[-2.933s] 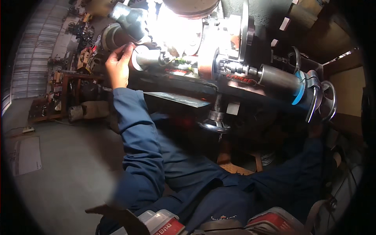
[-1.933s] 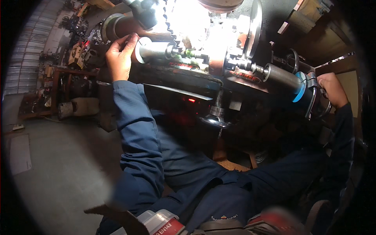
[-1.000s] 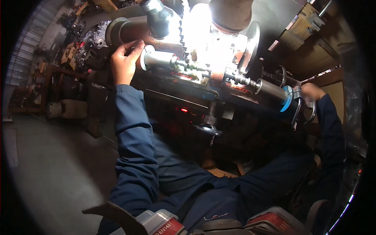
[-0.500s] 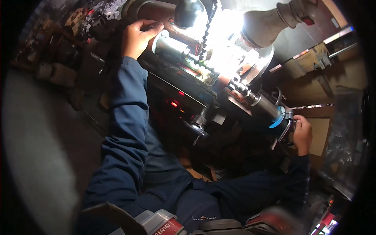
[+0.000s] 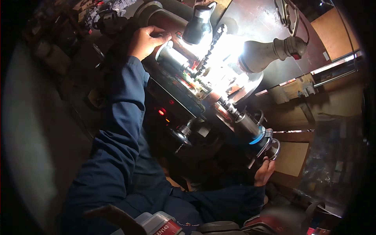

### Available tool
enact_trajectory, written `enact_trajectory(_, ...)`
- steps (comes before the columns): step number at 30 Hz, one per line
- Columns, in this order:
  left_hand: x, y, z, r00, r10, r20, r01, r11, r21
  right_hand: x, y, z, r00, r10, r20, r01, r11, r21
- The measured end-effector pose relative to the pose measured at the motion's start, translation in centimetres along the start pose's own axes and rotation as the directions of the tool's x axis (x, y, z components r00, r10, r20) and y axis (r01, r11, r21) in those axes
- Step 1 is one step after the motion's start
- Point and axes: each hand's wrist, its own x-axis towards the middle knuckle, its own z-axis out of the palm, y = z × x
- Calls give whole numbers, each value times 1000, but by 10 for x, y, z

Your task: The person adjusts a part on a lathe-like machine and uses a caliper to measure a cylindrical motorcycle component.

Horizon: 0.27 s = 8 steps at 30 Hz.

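Observation:
My left hand (image 5: 149,42) reaches to the upper left end of a machine. Its thumb and fingers close together by the round end of a silver metal cylinder (image 5: 172,58); what they pinch, if anything, is hidden. At the machine's lower right, my right hand (image 5: 265,172) has its fingers curled on the rim of a shiny metal handwheel (image 5: 276,149). Beside that wheel sits a second metal cylinder (image 5: 248,124) with a blue ring (image 5: 257,135). Between the two cylinders, the middle of the machine is washed out by bright light.
A dark lamp head (image 5: 198,29) and a larger grey lamp (image 5: 256,56) hang over the machine, near a dark segmented hose (image 5: 211,49). Another handwheel (image 5: 181,137) projects from its front. Wooden boards (image 5: 290,156) and clear plastic sheeting (image 5: 325,156) stand at the right.
My right hand has moved down and left around the handwheel, now at its lower side. The view has shifted, so the machine appears farther left. My left hand keeps its place at the cylinder's end.

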Motion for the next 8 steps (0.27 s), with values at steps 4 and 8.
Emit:
enact_trajectory(4,1,-11,4,999,43,-6,-43,997,-63,10,32,-10,986,114,117,-132,980,151)
enact_trajectory(8,-2,-2,-5,1000,11,-18,-11,1000,26,16,87,-43,812,468,349,-498,867,-5)
